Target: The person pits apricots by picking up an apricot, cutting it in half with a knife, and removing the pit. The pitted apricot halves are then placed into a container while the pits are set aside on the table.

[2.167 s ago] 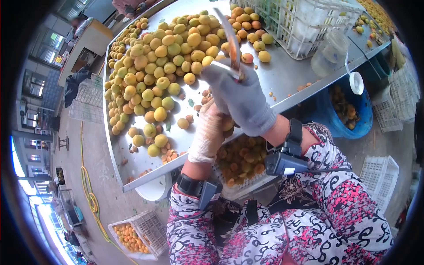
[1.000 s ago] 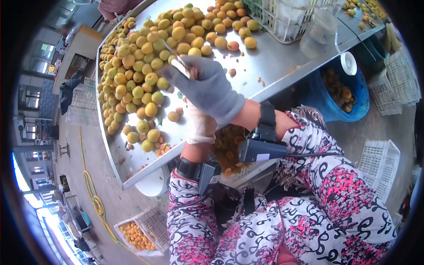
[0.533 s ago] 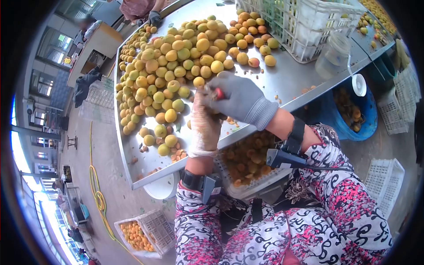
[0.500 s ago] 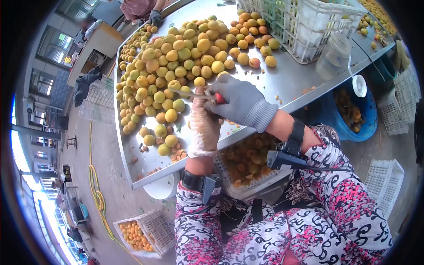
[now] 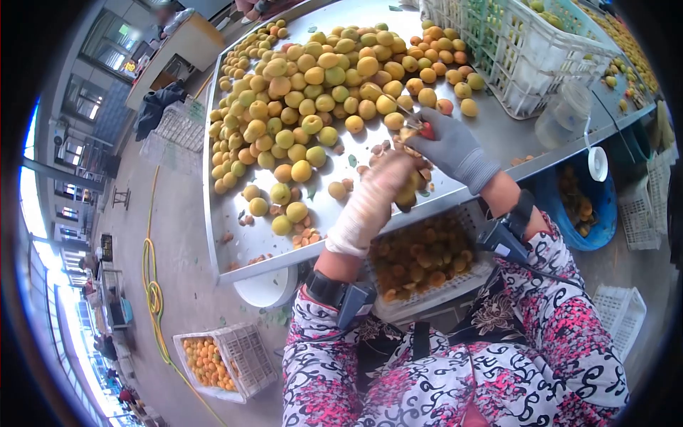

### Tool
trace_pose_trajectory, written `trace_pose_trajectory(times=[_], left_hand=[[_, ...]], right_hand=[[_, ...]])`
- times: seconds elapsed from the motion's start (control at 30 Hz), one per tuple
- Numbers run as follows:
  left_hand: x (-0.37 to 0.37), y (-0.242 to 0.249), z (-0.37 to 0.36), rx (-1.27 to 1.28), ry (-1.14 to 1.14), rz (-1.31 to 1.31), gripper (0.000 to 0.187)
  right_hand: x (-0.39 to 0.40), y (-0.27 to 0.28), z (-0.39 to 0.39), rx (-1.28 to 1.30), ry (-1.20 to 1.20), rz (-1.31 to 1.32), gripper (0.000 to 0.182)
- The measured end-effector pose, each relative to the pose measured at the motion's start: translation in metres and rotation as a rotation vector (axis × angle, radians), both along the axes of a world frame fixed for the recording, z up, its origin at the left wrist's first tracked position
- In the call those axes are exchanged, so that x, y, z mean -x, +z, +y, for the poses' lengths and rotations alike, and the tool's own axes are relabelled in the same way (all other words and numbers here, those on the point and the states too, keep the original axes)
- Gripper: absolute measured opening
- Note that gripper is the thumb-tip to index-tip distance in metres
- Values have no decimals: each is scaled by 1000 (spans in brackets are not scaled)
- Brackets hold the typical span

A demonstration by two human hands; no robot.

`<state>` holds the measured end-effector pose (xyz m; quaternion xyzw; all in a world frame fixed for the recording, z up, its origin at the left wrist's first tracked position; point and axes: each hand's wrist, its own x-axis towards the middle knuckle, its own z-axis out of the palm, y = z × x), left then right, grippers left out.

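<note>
In a grey glove, my right hand (image 5: 452,146) is closed around a small knife with a red handle (image 5: 427,131), its thin blade pointing up and left toward the fruit. A bit of apricot flesh shows by its fingertips. My left hand (image 5: 383,183), in a pale glove, is smeared by motion just below and left of the right one, over the table's near edge; its fingers are blurred. Cut apricot pieces (image 5: 411,191) overlap its far side. A large heap of whole apricots (image 5: 299,96) covers the metal table (image 5: 509,139) beyond both hands.
Under the table edge stands a white crate (image 5: 398,311) of halved apricots, with a white bucket (image 5: 267,288) beside it. A tall crate (image 5: 491,64) and a clear plastic jar (image 5: 564,117) stand on the table. A blue tub (image 5: 601,224) is at right; another apricot crate (image 5: 249,359) lies on the floor.
My left hand has dropped away from the knife and swung to the right, now blurred. The right hand keeps the knife. The whole view has shifted somewhat.
</note>
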<state>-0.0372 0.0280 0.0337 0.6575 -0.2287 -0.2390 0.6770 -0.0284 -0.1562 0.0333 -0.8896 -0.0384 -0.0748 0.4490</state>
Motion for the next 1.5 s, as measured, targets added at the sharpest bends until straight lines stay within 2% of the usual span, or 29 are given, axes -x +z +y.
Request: trace_pose_trajectory(times=[0.07,0.1,0.2,0.27,0.3,0.33,0.37,0.4,0.43,0.47,0.57,0.67,0.7,0.73,0.8,0.83,0.87,0.93,1.0,1.07,1.13,1.17,1.2,1.27,1.3,1.4,1.43,1.5], left_hand=[[21,18,-1,-29,-153,93,26],[22,20,-1,-231,-250,-1,28],[35,30,0,-292,-234,-26,34],[22,23,14,-238,-21,-22,39],[5,9,24,-325,121,-42,41],[-17,-13,37,-355,313,-217,41],[-41,-38,55,-535,464,-370,44],[-49,-16,61,-1027,523,-528,47],[-61,-31,74,-1161,632,-771,52],[-72,-45,86,-1159,634,-773,52],[-91,-60,91,-1477,477,-790,54],[-95,-56,78,-1541,440,-769,54],[-93,-44,68,-1615,436,-664,53],[-93,-40,65,-1611,434,-669,53],[-89,-35,62,-1485,620,-621,50],[-85,-19,57,-1286,699,-510,50],[-92,-34,68,-847,744,-373,46],[-87,-33,61,92,560,86,44],[-69,-18,48,404,440,546,43],[-59,-16,36,450,382,544,47],[-49,-12,24,607,227,639,49],[-41,-7,14,572,330,657,50],[-39,-6,12,570,323,661,50],[-37,-4,13,478,170,608,51],[-29,5,4,368,286,560,50],[-22,12,-2,212,277,462,55],[-20,13,-5,112,310,360,59],[-15,19,-10,88,356,312,60]], right_hand=[[-1,2,-7,82,25,133,44],[1,8,-6,81,26,133,44],[5,17,-3,15,-22,96,40],[1,9,-6,-96,-49,95,36],[3,13,-2,-96,-47,93,36],[8,20,3,-169,-43,101,36],[10,24,6,-242,-38,110,36],[8,19,6,-242,-38,108,36],[5,9,7,-259,5,96,36],[2,-1,7,-274,45,84,36],[2,-5,13,-295,62,123,35],[6,-2,16,-322,95,163,34],[6,-1,16,-327,99,164,34],[7,0,16,-333,101,167,33],[8,3,13,-356,87,196,33],[6,3,11,-409,76,213,33],[5,3,11,-464,66,227,33],[7,11,10,-574,85,215,33],[8,19,10,-679,82,345,33],[9,18,13,-699,83,342,33],[10,17,15,-716,77,337,34],[11,16,17,-735,78,314,34],[12,15,19,-755,78,291,35],[10,13,21,-763,54,305,36],[9,10,23,-727,55,267,36],[9,10,23,-684,52,238,36],[10,13,24,-736,66,291,35],[11,14,25,-788,77,346,35]])
